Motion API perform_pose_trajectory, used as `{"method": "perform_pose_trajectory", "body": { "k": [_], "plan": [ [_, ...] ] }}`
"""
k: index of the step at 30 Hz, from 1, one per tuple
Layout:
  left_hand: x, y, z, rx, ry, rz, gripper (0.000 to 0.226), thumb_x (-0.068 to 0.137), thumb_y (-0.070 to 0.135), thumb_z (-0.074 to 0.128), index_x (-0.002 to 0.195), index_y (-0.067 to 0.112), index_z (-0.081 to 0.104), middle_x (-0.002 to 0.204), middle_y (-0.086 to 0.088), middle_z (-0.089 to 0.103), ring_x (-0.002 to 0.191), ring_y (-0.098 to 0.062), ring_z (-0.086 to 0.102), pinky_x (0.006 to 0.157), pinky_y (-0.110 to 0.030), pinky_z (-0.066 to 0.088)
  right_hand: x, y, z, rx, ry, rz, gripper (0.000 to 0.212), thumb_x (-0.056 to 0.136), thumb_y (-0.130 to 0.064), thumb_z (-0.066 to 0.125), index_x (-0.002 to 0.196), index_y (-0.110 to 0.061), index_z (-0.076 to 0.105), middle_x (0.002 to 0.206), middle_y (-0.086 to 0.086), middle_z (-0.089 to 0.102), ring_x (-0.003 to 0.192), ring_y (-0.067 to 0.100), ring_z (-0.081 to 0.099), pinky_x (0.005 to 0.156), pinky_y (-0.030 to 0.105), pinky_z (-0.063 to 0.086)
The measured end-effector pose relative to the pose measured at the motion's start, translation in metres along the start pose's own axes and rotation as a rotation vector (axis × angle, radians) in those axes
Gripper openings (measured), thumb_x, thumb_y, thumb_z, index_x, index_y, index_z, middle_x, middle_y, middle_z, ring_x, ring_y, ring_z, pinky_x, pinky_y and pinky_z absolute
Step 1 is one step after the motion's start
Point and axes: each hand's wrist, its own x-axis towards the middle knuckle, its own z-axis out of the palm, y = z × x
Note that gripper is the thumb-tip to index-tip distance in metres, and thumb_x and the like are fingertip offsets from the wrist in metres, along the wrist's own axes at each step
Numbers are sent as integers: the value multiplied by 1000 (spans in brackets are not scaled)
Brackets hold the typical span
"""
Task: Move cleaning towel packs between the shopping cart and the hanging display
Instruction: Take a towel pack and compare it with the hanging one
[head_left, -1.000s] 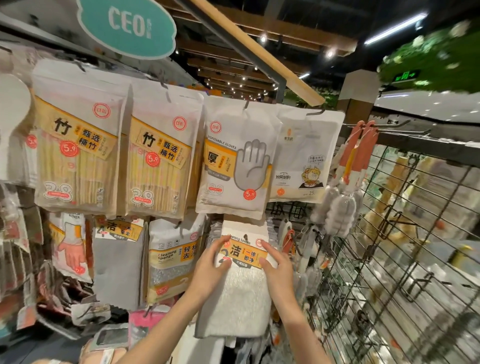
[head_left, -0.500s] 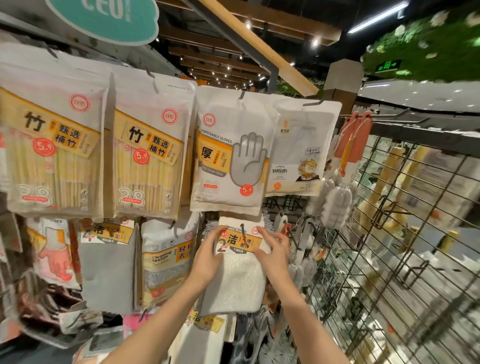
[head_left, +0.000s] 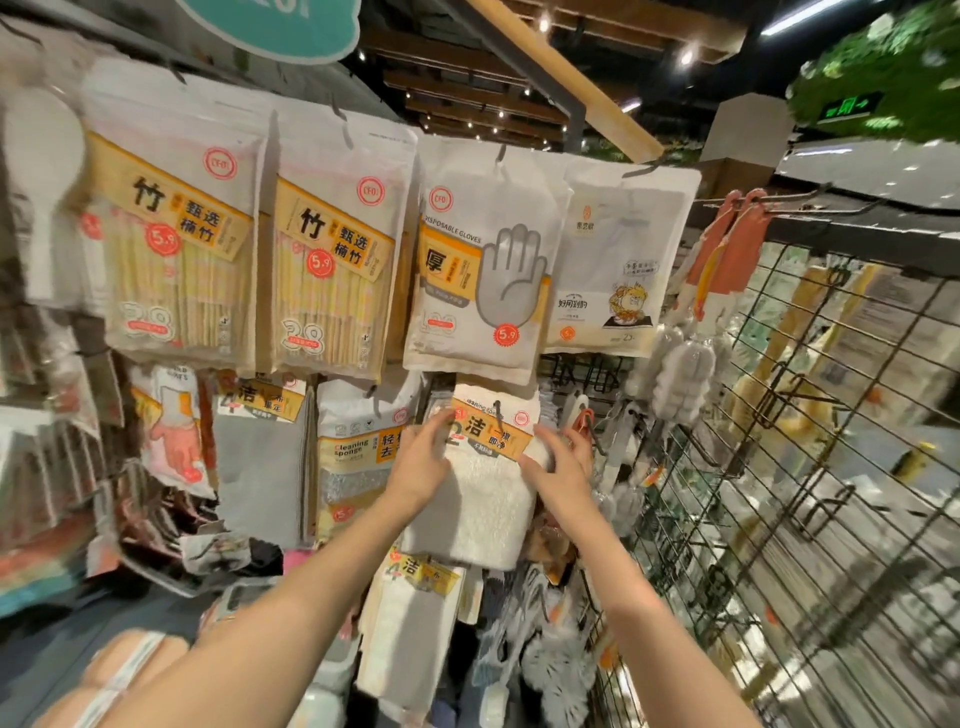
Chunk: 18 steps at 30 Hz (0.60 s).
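Observation:
A white cleaning towel pack (head_left: 483, 509) with an orange label hangs on a dark hook (head_left: 498, 411) of the hanging display, under a disposable gloves pack (head_left: 483, 270). My left hand (head_left: 418, 467) holds the pack's upper left corner, its fingers blurred over the label. My right hand (head_left: 558, 470) grips the pack's right edge, thumb on the front. A second, similar towel pack (head_left: 410, 623) hangs below it and a grey one (head_left: 260, 462) to the left. The shopping cart is not clearly in view.
Bamboo-stick packs (head_left: 322, 280) and a cleaning sponge pack (head_left: 358, 457) hang to the left. Bottle brushes (head_left: 680, 374) dangle right of the towel. A black wire grid panel (head_left: 779, 467) with hooks fills the right side. Peach-coloured goods (head_left: 119, 670) lie at the bottom left.
Both hands lifted the towel pack up and further in; its label hole now sits on the hook. The view has shifted closer and a little left.

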Motion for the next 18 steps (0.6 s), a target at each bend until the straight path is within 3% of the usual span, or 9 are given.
{"method": "perform_pose_trajectory", "body": {
  "k": [3,7,13,15,18],
  "plan": [
    [-25,6,-2,5,41,-50,64,83,-9,52,137,25,44,131,-10,36,120,-22,38,109,-34,35,-16,-3,0,-59,-35,-41,48,91,-25,59,137,-20,45,150,3,18,140,19,14,113,32,12],
    [-67,6,-9,108,86,-47,42,90,16,57,131,21,49,129,-7,42,117,-23,47,101,-37,43,-34,-4,2,-202,-70,-203,45,94,-29,52,137,-19,43,150,1,22,139,17,14,111,29,16],
    [-177,-39,-79,262,186,-119,51,84,11,58,131,26,49,131,2,49,122,-16,46,100,-33,40,-84,-27,70,-7,-329,-304,36,93,-20,56,126,-9,52,125,8,55,119,22,50,91,24,37],
    [-219,-50,-115,311,229,-211,53,87,17,59,135,32,43,136,7,45,124,-14,46,98,-36,42,-109,-42,105,-42,-450,-404,39,91,-24,58,128,-12,52,126,6,56,116,16,51,89,19,34],
    [-281,-58,-164,348,299,-333,55,90,24,56,139,39,35,140,12,42,124,-10,46,99,-36,43,-149,-78,158,-90,-601,-616,46,92,-32,57,132,-11,49,131,7,53,125,22,45,100,27,33]
  ]
}}
